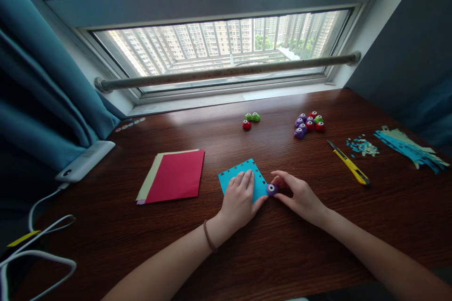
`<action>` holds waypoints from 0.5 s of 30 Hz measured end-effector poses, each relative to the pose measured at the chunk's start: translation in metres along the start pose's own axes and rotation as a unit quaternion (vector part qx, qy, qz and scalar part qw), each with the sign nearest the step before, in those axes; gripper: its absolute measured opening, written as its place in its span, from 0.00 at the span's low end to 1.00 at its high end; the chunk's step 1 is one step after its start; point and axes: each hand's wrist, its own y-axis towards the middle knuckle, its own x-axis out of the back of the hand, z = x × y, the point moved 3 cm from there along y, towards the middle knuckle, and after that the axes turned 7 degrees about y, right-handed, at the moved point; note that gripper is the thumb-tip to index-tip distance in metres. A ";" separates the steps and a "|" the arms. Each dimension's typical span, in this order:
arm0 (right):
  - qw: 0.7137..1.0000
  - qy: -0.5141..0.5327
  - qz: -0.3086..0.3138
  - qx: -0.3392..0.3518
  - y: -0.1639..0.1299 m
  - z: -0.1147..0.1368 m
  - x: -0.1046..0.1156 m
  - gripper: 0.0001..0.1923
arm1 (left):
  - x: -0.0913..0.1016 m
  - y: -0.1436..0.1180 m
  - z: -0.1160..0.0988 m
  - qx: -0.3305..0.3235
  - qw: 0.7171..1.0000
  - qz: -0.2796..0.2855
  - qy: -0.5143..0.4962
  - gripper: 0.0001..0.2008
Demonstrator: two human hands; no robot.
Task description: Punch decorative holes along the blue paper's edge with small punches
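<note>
A sheet of blue paper [259,189] with small punched shapes along two edges lies on the table in front of me. Flat on top of it, fingers stretched out, rests my left hand [240,196], covering much of the sheet. At the paper's right corner is a purple craft punch [271,190] with a star mark on its white top. My right hand [300,197] grips this punch between thumb and fingers. Whether the paper's edge sits inside the punch's slot I cannot tell.
Red paper [176,174] tops a stack at left. Several craft punches [310,122] and three more [247,124] stand farther back. A yellow utility knife [349,164], paper bits [367,146] and paper strips [411,148] lie right. A white device [86,161] with a cable is far left.
</note>
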 end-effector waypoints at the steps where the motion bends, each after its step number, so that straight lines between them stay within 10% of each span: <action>1: 1.000 0.003 0.000 0.000 0.000 0.000 0.000 0.25 | 0.000 0.000 0.000 0.000 1.000 0.004 -0.004 0.33; 15: 1.000 -0.009 -0.011 0.018 0.001 0.000 0.000 0.25 | 0.004 0.000 0.002 -0.015 0.999 0.009 -0.046 0.31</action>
